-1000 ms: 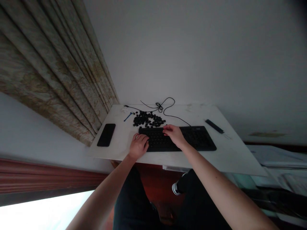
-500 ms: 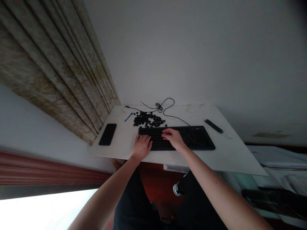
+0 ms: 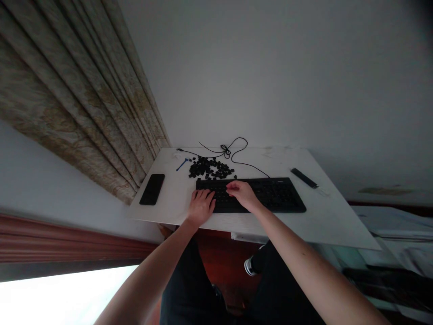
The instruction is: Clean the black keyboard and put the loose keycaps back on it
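Observation:
A black keyboard lies along the front of the white table. My left hand rests over its left end, fingers stretched out across it. Above the middle of the keyboard is my right hand, its thumb and fingertips pinched together. Whether something small sits in that pinch is too dim to make out. Behind the keyboard's left half lies a pile of loose black keycaps, with one keycap apart at its right.
A blue tool and a black phone lie to the left. The keyboard's cable loops behind the pile. At the right is a long black strip on the white table. A curtain hangs at the left.
My right hand has shifted slightly left over the keyboard, and its fingers have drawn closer together. My left hand stays in place on the keyboard. The view has shifted a little.

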`<state>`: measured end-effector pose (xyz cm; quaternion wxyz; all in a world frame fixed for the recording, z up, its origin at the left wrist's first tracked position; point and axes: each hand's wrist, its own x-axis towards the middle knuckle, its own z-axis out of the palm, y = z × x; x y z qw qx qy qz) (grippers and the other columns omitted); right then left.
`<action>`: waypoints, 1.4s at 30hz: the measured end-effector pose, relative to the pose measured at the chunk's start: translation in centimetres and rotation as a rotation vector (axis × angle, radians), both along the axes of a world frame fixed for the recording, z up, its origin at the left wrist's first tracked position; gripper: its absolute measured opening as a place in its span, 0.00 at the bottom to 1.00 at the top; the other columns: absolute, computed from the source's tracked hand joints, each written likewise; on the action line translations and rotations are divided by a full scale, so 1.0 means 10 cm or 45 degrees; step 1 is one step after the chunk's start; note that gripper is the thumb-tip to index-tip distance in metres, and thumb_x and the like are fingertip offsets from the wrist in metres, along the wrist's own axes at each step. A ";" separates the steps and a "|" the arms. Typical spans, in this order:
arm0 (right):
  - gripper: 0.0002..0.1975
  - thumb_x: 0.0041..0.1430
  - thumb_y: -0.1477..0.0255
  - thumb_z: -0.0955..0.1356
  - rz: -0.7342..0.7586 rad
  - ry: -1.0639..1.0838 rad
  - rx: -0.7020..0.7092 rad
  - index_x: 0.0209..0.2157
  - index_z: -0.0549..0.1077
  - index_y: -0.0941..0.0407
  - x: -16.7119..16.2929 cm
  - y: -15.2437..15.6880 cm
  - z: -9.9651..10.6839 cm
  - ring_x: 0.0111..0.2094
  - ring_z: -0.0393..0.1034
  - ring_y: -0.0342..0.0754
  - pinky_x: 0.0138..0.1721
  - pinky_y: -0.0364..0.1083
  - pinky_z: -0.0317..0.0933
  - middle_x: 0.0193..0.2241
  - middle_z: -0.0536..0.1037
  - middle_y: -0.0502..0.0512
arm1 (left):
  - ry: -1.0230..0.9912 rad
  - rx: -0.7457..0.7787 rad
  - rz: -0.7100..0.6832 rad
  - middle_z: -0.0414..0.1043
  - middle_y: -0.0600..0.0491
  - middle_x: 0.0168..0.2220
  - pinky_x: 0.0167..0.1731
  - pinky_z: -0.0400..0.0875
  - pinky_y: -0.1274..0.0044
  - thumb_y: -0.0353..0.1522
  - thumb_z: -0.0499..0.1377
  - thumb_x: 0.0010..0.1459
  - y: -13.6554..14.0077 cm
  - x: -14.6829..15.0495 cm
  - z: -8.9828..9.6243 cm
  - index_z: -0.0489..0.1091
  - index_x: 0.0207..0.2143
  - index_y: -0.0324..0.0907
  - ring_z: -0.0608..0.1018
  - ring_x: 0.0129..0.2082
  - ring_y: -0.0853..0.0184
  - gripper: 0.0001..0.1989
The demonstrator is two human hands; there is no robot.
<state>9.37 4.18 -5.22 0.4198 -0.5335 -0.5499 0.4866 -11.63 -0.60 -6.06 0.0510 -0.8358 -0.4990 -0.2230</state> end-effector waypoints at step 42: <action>0.08 0.35 0.77 0.78 0.471 -0.673 -0.406 0.17 0.77 0.57 -0.34 0.62 0.42 0.15 0.63 0.42 0.16 0.41 0.60 0.10 0.69 0.49 | -0.075 -0.067 -0.030 0.73 0.45 0.49 0.57 0.62 0.58 0.35 0.53 0.65 0.02 -0.04 -0.01 0.71 0.53 0.43 0.72 0.51 0.55 0.16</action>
